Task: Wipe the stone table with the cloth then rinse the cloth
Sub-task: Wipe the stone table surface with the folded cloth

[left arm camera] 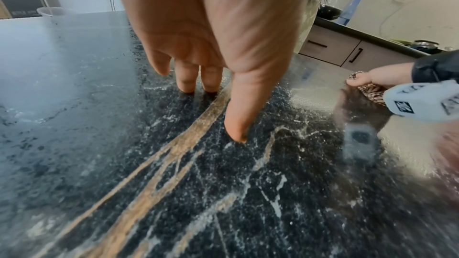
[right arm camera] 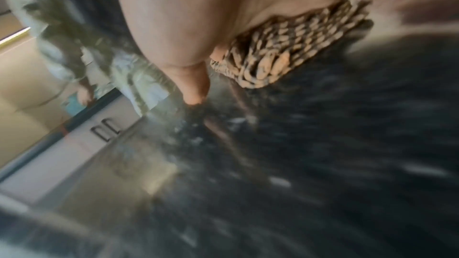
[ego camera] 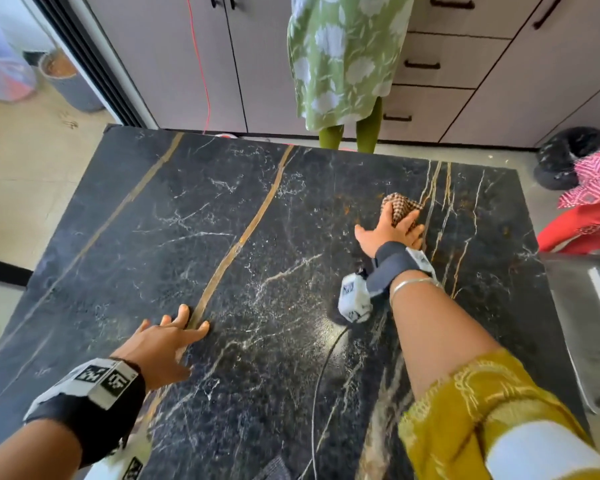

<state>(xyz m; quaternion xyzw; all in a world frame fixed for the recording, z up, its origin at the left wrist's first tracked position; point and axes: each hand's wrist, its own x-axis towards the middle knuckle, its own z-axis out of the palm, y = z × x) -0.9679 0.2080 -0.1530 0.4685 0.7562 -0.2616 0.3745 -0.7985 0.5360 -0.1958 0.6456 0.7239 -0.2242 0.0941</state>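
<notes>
The black stone table [ego camera: 257,237] with gold and white veins fills the head view. A brown checked cloth [ego camera: 404,202] lies bunched on its far right part. My right hand [ego camera: 392,226] presses flat on the cloth, fingers straight over it and thumb spread out onto the stone. The right wrist view is blurred and shows the cloth [right arm camera: 280,54] under my palm [right arm camera: 198,17]. My left hand [ego camera: 167,341] rests open on the near left of the table, fingertips [left arm camera: 236,130] touching the stone beside a gold vein. The left wrist view shows the cloth [left arm camera: 370,93] at the right.
A person in a green floral dress [ego camera: 343,64] stands at the table's far edge before grey cabinets [ego camera: 447,64]. A thin cable [ego camera: 317,393] runs across the near table. A steel surface [ego camera: 585,323] adjoins the right edge. Red and pink fabric [ego camera: 592,188] lies beyond it.
</notes>
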